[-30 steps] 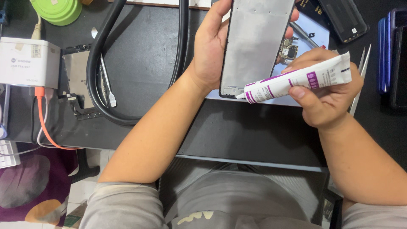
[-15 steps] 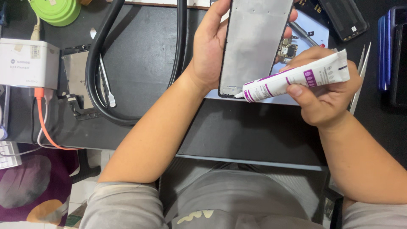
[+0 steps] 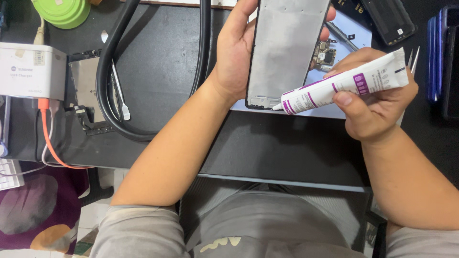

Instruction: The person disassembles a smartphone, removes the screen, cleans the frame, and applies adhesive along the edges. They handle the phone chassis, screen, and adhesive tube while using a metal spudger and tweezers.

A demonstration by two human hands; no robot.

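Left hand wrapped around the edge of a phone frame, held tilted above the black desk; right hand gripping a white and purple glue tube, nozzle touching the frame's lower edge; black hose looped well apart at left

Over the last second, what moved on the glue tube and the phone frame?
The right hand tilted the white glue tube slightly, keeping its nozzle at the lower right corner of the phone frame; the shift is small. The left hand still grips the frame's left edge in the same pose. Nothing was picked up or released. The black cable and white charger box are unchanged.
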